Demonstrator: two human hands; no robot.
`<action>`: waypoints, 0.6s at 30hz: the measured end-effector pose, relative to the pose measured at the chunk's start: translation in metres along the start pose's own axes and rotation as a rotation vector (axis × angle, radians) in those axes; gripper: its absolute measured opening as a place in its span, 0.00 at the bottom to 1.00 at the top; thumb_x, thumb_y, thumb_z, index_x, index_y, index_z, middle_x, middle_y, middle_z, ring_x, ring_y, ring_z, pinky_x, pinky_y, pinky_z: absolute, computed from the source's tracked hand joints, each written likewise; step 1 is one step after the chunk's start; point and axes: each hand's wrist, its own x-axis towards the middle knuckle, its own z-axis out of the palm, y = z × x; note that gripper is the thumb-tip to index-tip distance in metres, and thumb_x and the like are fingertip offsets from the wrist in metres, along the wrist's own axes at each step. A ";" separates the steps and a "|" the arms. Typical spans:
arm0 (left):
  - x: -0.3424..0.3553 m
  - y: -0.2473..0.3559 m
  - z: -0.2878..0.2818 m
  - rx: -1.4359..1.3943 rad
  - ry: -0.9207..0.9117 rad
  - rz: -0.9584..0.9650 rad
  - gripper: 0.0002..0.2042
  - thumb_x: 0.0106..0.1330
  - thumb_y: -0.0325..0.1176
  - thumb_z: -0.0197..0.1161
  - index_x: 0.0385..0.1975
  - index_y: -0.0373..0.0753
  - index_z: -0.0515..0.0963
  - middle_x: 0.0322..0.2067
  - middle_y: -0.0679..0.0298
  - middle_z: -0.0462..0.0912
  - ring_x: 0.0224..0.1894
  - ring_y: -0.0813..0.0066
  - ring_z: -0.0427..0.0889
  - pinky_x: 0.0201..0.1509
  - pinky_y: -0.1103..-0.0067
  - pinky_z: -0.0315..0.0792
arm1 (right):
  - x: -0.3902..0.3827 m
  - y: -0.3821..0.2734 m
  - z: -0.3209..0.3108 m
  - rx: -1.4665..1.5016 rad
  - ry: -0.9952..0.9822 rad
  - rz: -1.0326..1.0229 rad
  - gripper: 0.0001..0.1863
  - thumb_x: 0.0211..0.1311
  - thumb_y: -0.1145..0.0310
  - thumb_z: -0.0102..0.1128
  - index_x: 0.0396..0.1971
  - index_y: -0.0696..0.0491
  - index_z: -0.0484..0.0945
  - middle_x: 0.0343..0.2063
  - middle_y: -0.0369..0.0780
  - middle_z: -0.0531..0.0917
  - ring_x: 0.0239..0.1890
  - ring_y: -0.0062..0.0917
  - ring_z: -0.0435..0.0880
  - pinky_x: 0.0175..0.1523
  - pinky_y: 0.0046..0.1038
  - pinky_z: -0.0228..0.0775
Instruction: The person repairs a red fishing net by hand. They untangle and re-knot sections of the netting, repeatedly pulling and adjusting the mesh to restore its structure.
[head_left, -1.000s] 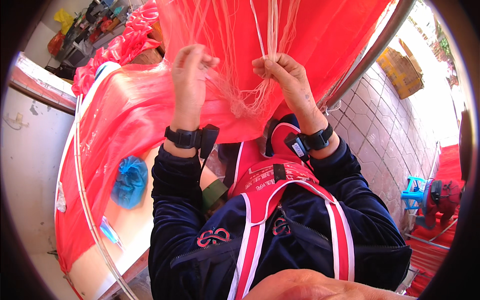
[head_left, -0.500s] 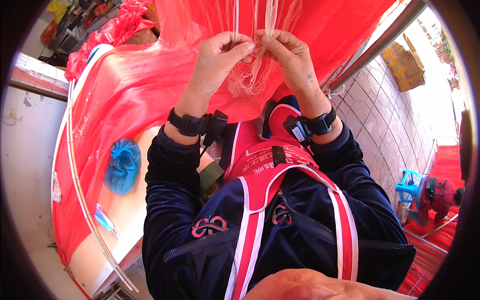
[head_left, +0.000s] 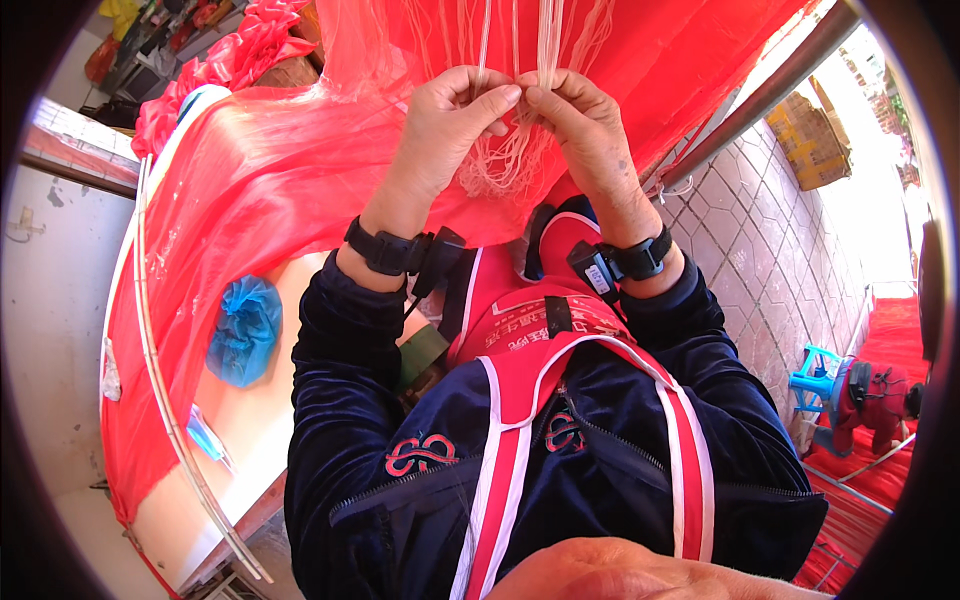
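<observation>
- At nine o'clock, a crumpled blue bag (head_left: 244, 332) sits on the pale surface (head_left: 262, 405), beside draped red cloth (head_left: 265, 160).
- At twelve, the grip of the left hand (head_left: 447, 122) seems to pinch a thin strand (head_left: 486, 38).
- A pale tangle (head_left: 497, 176) hangs below the fingertips.
- Toward one, the right hand (head_left: 588, 122) pinches a thicker thread bundle (head_left: 549, 40).
- I'd judge strands are being separated; the next move wants both pinches steady.

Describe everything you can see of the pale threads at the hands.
The threads are thin, whitish and stringlike, coming down from the picture's top edge in fairly straight strands. The left hand pinches a slim strand; the right hand, a thicker bundle. Below the fingers, loose lengths bunch in a curly tangle against red fabric. Their upper ends are out of view.
</observation>
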 end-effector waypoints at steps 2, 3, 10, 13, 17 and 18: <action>-0.001 0.003 0.003 0.035 -0.002 0.038 0.07 0.63 0.28 0.63 0.37 0.33 0.78 0.29 0.66 0.81 0.30 0.84 0.79 0.33 0.87 0.74 | 0.000 0.001 0.001 -0.020 0.000 0.000 0.06 0.62 0.73 0.59 0.38 0.57 0.80 0.29 0.33 0.82 0.32 0.13 0.77 0.41 0.17 0.69; -0.001 0.004 0.005 0.040 0.005 0.047 0.07 0.63 0.27 0.63 0.37 0.33 0.78 0.29 0.66 0.81 0.31 0.84 0.79 0.33 0.87 0.74 | 0.000 0.002 0.001 -0.010 0.008 -0.002 0.06 0.61 0.74 0.60 0.38 0.57 0.80 0.30 0.33 0.82 0.33 0.13 0.77 0.41 0.17 0.69; -0.002 0.004 0.008 0.053 0.044 0.096 0.05 0.63 0.25 0.61 0.36 0.33 0.77 0.28 0.66 0.81 0.29 0.85 0.78 0.33 0.87 0.74 | 0.002 0.003 0.001 -0.025 0.017 -0.017 0.09 0.62 0.73 0.60 0.41 0.58 0.79 0.33 0.35 0.83 0.35 0.17 0.80 0.44 0.20 0.71; -0.003 0.005 0.008 0.027 0.029 0.100 0.05 0.62 0.25 0.62 0.36 0.33 0.77 0.28 0.66 0.80 0.27 0.85 0.78 0.32 0.88 0.73 | 0.002 0.002 0.001 -0.027 0.029 0.015 0.06 0.61 0.72 0.61 0.37 0.57 0.79 0.30 0.34 0.82 0.33 0.15 0.79 0.42 0.18 0.70; -0.003 0.006 0.008 0.083 0.014 0.045 0.05 0.62 0.26 0.62 0.35 0.33 0.77 0.28 0.66 0.80 0.27 0.85 0.78 0.31 0.88 0.72 | 0.003 -0.001 0.000 0.007 0.021 0.028 0.04 0.60 0.72 0.63 0.32 0.56 0.80 0.28 0.34 0.83 0.31 0.13 0.78 0.39 0.16 0.69; -0.003 0.006 0.008 0.084 0.013 0.035 0.05 0.61 0.26 0.63 0.35 0.33 0.77 0.28 0.66 0.80 0.26 0.85 0.78 0.31 0.88 0.72 | 0.003 -0.001 0.000 0.008 0.033 0.031 0.04 0.60 0.72 0.62 0.32 0.56 0.80 0.28 0.34 0.83 0.31 0.14 0.78 0.39 0.16 0.69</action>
